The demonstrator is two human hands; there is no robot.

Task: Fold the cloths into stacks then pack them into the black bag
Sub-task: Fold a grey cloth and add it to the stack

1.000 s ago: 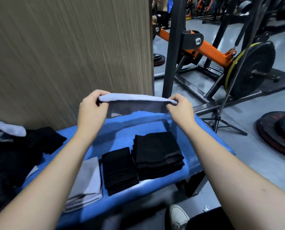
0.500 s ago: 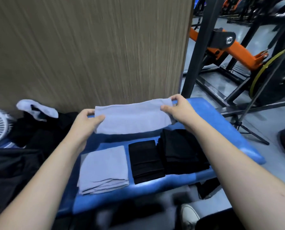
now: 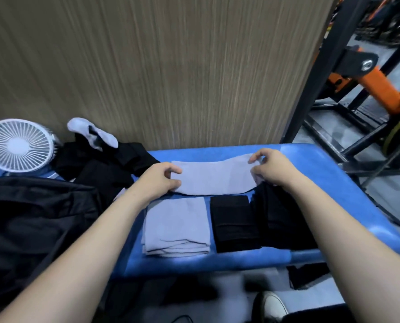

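Now both hands, left hand (image 3: 162,177) and right hand (image 3: 270,167), are pinching the ends of the half-folded grey cloth (image 3: 214,179) lying on the blue padded counter (image 3: 329,183); uneven edges risking a sloppy fold.
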